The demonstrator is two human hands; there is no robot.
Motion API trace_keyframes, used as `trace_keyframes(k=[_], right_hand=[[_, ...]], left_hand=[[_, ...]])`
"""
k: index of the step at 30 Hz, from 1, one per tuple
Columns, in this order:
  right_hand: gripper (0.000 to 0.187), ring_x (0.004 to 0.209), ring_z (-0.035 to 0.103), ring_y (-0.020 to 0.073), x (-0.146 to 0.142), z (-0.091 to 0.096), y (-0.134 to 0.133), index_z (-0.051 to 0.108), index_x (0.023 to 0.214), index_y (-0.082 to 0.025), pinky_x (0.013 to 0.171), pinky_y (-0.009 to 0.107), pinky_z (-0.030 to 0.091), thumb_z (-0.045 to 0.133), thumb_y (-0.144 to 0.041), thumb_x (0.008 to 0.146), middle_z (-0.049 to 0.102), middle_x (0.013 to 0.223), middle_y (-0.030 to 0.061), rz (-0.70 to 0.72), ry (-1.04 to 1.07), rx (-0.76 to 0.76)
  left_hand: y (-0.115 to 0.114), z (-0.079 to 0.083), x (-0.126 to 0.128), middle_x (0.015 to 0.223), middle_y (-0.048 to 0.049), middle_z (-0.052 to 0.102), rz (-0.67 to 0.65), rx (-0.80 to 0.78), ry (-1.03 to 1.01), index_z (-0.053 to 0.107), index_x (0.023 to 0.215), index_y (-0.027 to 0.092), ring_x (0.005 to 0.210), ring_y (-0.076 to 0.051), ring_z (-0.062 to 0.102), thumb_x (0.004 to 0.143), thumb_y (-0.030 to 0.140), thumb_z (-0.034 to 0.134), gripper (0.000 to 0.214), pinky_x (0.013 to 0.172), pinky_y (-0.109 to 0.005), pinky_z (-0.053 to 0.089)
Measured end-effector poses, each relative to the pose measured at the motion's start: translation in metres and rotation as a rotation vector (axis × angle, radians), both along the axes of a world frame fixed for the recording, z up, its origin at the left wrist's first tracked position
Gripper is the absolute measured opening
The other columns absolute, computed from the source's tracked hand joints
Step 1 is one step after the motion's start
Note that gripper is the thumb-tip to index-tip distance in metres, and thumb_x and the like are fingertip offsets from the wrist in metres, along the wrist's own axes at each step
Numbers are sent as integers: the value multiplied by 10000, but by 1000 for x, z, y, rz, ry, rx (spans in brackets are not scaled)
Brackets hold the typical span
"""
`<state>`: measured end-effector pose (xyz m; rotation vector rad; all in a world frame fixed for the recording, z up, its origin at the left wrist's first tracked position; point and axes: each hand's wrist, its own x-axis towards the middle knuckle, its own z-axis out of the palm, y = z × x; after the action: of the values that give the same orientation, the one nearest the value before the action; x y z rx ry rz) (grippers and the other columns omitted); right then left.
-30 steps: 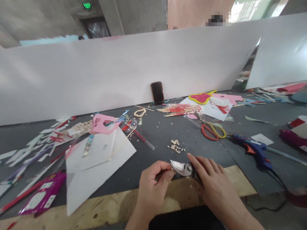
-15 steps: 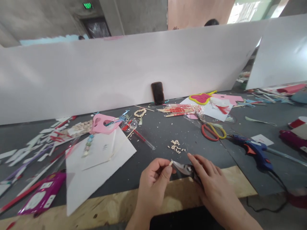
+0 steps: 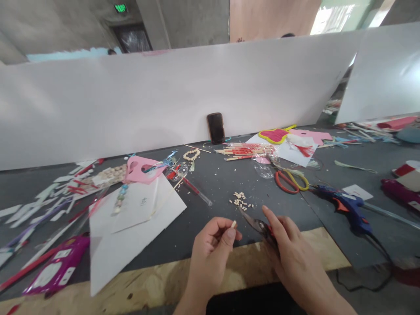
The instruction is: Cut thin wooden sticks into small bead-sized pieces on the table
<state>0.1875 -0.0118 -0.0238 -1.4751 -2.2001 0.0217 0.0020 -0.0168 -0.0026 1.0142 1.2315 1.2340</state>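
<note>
Between thumb and forefinger, my left hand (image 3: 213,245) pinches a short pale wooden stick (image 3: 234,224), whose end pokes out. My right hand (image 3: 290,249) is wrapped round the handles of pruning shears (image 3: 259,225). Their blades point up and left, just apart from the stick. Beyond both hands lies a small heap of short cut stick pieces (image 3: 241,200) on the dark tabletop. The far end of the held stick is hidden in my left hand.
A blue glue gun (image 3: 352,208) and scissors (image 3: 290,180) lie to the right. Packaged chopsticks (image 3: 244,151) and a phone (image 3: 215,127) are farther back, before a white board (image 3: 147,100). White paper (image 3: 131,249) and a purple pack (image 3: 57,267) sit left.
The shears have moved slightly right, away from the stick, and their blades have tilted more upright. My left hand has stayed nearly in place with the stick.
</note>
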Motion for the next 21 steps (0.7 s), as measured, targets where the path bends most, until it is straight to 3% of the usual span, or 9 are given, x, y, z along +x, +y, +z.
trace_keyframes(k=[6, 15, 21], right_hand=[[719, 1025, 573, 244, 0, 2, 1, 102, 1485, -277, 811, 407, 530, 402, -95, 857, 531, 1165, 114, 22, 6, 19], [770, 1191, 495, 251, -5, 1, -2, 131, 1483, -278, 913, 437, 493, 397, -44, 799, 421, 1379, 128, 36, -25, -9], [794, 1174, 503, 274, -7, 0, -1, 127, 1487, -284, 887, 465, 501, 399, -30, 786, 418, 1391, 134, 26, -113, 50]], left_hand=[[-1, 3, 2, 667, -34, 659, 28, 1, -14, 645, 784, 143, 529, -90, 444, 778, 447, 646, 304, 519, -194, 355], [-4, 3, -1, 633, -7, 616, -12, 22, 22, 639, 773, 148, 526, -90, 457, 809, 427, 622, 282, 506, -179, 357], [-4, 4, -3, 602, -4, 597, -22, 44, 73, 662, 775, 149, 512, -99, 457, 814, 440, 608, 298, 496, -188, 364]])
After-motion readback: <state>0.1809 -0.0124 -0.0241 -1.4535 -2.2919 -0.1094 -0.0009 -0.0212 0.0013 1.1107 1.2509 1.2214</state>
